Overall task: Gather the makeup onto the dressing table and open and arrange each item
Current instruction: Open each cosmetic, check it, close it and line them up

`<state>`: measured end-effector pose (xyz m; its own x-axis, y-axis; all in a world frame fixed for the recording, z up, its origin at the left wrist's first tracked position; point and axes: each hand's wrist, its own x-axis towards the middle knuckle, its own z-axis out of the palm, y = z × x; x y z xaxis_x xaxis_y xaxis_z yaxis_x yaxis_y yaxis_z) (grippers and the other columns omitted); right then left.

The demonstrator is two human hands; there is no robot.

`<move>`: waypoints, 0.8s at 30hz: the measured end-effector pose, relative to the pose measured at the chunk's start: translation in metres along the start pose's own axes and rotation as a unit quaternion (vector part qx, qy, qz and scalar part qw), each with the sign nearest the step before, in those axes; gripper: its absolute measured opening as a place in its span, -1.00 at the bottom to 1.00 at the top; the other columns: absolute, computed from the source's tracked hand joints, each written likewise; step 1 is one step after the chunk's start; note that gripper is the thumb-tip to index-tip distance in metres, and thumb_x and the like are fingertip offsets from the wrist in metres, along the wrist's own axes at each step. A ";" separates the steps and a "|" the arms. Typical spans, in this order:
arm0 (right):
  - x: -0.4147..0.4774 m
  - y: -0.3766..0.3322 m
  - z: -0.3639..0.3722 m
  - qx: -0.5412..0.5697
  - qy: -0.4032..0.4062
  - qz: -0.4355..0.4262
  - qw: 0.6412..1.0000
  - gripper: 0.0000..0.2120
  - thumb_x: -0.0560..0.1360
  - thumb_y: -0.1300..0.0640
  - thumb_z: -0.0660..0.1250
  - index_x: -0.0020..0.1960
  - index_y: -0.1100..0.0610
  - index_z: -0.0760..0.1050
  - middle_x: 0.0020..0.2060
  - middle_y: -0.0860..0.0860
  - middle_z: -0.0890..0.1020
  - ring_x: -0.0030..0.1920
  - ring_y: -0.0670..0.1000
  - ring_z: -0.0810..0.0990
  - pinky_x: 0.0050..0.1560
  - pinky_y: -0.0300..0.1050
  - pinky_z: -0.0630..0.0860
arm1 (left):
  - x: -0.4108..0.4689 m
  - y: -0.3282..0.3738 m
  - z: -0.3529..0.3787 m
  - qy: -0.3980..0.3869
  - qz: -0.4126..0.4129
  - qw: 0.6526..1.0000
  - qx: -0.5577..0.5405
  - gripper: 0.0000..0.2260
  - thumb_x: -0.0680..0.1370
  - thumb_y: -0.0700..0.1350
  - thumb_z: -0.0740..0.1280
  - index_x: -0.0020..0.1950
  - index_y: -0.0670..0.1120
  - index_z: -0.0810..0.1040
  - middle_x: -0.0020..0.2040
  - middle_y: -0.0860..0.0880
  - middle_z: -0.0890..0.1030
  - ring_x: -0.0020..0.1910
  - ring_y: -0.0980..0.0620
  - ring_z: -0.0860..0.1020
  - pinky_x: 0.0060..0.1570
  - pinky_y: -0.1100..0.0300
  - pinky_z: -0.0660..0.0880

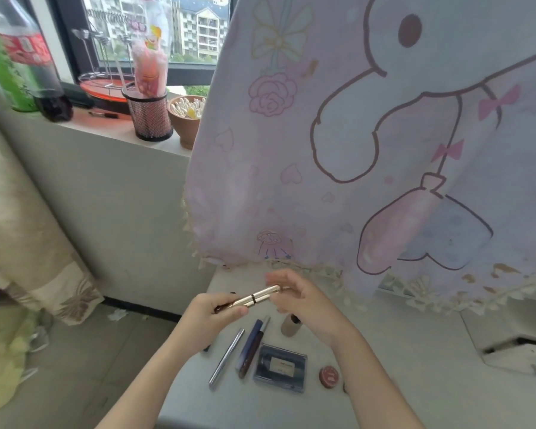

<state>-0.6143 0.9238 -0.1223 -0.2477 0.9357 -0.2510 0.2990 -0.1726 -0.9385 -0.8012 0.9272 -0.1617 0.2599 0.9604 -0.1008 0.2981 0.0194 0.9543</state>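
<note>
Above the white dressing table (399,376) I hold a slim gold makeup tube (254,297) level between both hands. My left hand (211,308) grips its dark left end, and my right hand (297,300) pinches its gold right end. Below them on the table lie a silver pen-shaped stick (226,356), a dark blue tube (250,346), a dark rectangular palette (280,366), a small round red tin (329,376) and a beige bottle (290,325) partly hidden by my right hand.
A pale cartoon-print curtain (369,134) hangs over the back of the table. On the windowsill at left stand a black mesh cup (150,116), a clay pot of cotton swabs (184,119) and bottles (28,57). A beige drape (22,218) hangs far left.
</note>
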 end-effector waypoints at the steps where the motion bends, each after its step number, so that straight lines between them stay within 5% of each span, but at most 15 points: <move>1: 0.001 0.000 0.004 0.004 0.009 0.015 1.000 -0.87 0.55 0.16 0.23 0.06 -0.02 0.45 -0.14 -0.11 0.55 -0.20 -0.13 0.53 -0.19 -0.30 0.45 | -0.001 -0.001 0.000 -0.003 -0.005 1.000 0.001 -0.59 0.47 -0.17 0.38 -0.34 0.38 0.57 -0.37 -0.02 0.36 -0.40 0.12 0.27 -0.41 0.31 0.18; 5: 0.008 0.005 0.017 -0.072 0.088 0.032 0.993 -0.74 0.55 0.09 0.20 -0.31 0.08 0.41 -0.49 -0.02 0.49 -0.55 -0.19 0.39 -0.37 -0.19 0.32 | -0.004 -0.001 0.000 -0.009 -0.010 1.000 0.002 -0.68 0.46 -0.18 0.39 -0.36 0.24 0.59 -0.42 0.02 0.37 -0.44 0.16 0.26 -0.40 0.32 0.18; 8: 0.009 0.007 0.017 0.009 0.030 0.002 1.000 -0.77 0.49 0.32 0.25 -0.06 -0.01 0.50 -0.17 -0.06 0.56 -0.22 -0.17 0.51 -0.28 -0.37 0.42 | -0.006 -0.005 -0.006 -0.007 -0.021 1.000 0.001 -0.83 0.47 -0.16 0.38 -0.19 0.13 0.61 -0.38 -0.03 0.36 -0.40 0.13 0.26 -0.39 0.30 0.16; 11: 0.009 0.008 0.022 0.012 0.014 0.044 0.999 -0.79 0.54 0.08 0.23 0.17 -0.05 0.41 -0.05 -0.06 0.54 -0.12 -0.11 0.56 -0.16 -0.30 0.50 | -0.007 -0.009 -0.008 -0.013 -0.025 1.000 0.000 -0.82 0.47 -0.18 0.38 -0.22 0.13 0.60 -0.43 0.04 0.35 -0.45 0.17 0.24 -0.43 0.37 0.14; 13: 0.013 0.008 0.028 -0.046 0.084 0.060 0.994 -0.80 0.56 -0.03 0.15 -0.14 0.02 0.46 -0.37 -0.02 0.53 -0.44 -0.11 0.48 -0.32 -0.20 0.41 | -0.008 -0.008 -0.005 -0.022 -0.028 0.999 0.005 -0.76 0.46 -0.19 0.39 -0.30 0.14 0.56 -0.53 0.12 0.33 -0.51 0.19 0.24 -0.48 0.40 0.15; 15: 0.014 0.013 0.029 -0.087 0.119 0.056 0.988 -0.69 0.55 0.04 0.20 -0.35 0.08 0.38 -0.53 -0.03 0.40 -0.53 -0.08 0.33 -0.43 -0.22 0.28 | -0.009 -0.010 -0.003 -0.029 -0.028 0.999 0.015 -0.78 0.46 -0.18 0.39 -0.31 0.12 0.56 -0.55 0.11 0.34 -0.50 0.20 0.25 -0.46 0.40 0.14; 17: 0.010 0.012 0.027 -0.039 0.089 0.034 0.995 -0.87 0.52 0.19 0.26 -0.19 0.05 0.48 -0.36 -0.03 0.50 -0.40 -0.10 0.40 -0.48 -0.37 0.31 | -0.010 -0.015 -0.004 -0.025 -0.032 0.999 0.016 -0.85 0.46 -0.17 0.39 -0.27 0.06 0.60 -0.49 0.09 0.33 -0.48 0.19 0.23 -0.44 0.33 0.14; 20: 0.007 0.012 0.023 0.002 0.016 0.050 0.999 -0.71 0.53 0.15 0.26 0.22 -0.07 0.42 0.00 -0.12 0.54 -0.17 -0.14 0.51 -0.43 -0.47 0.36 | -0.010 -0.021 -0.008 -0.017 -0.039 0.999 0.011 -0.84 0.45 -0.17 0.40 -0.25 0.08 0.61 -0.45 0.07 0.35 -0.46 0.19 0.24 -0.44 0.38 0.15; 22: 0.012 0.014 0.028 -0.013 0.050 0.079 0.996 -0.79 0.55 0.02 0.21 0.14 0.03 0.47 -0.23 -0.09 0.57 -0.35 -0.14 0.50 -0.48 -0.43 0.33 | -0.011 -0.021 -0.007 -0.020 -0.037 0.999 0.011 -0.83 0.45 -0.18 0.40 -0.26 0.09 0.60 -0.52 0.11 0.35 -0.48 0.19 0.25 -0.45 0.39 0.17; 24: 0.016 0.018 0.032 -0.043 0.081 0.084 0.992 -0.79 0.54 0.05 0.23 -0.15 0.16 0.50 -0.53 -0.09 0.50 -0.54 -0.13 0.39 -0.52 -0.37 0.28 | -0.011 -0.021 -0.005 -0.026 -0.038 0.999 0.015 -0.86 0.45 -0.19 0.40 -0.25 0.05 0.60 -0.57 0.13 0.34 -0.50 0.18 0.25 -0.46 0.38 0.17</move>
<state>-0.6426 0.9255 -0.1508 -0.0382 0.9346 -0.3536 0.4024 -0.3095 -0.8616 -0.8153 0.9180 -0.1794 0.2833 0.9406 -0.1873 0.3454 0.0821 0.9349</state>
